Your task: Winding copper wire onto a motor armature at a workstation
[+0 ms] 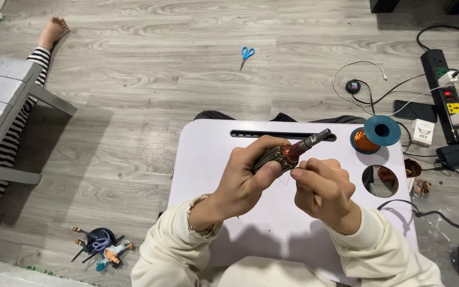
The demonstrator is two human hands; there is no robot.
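Observation:
My left hand [248, 178] grips a small motor rotor [288, 152], a dark laminated core with copper winding and a grey steel shaft that points up and right. My right hand [322, 188] is closed just below and right of it, fingertips pinched at the copper winding; a thin wire there is too fine to make out. Both hands are held over a white lap desk [224, 159]. A blue spool of copper wire [374, 134] stands on the desk's far right corner.
A round cup hole [380, 180] is in the desk at right. A power strip [444, 93] with plugs, cables and a dark phone [414, 110] lie on the floor at right. Blue scissors [246, 56] lie beyond the desk. Another person's bare foot [53, 31] is at top left, near a grey bench [6, 95].

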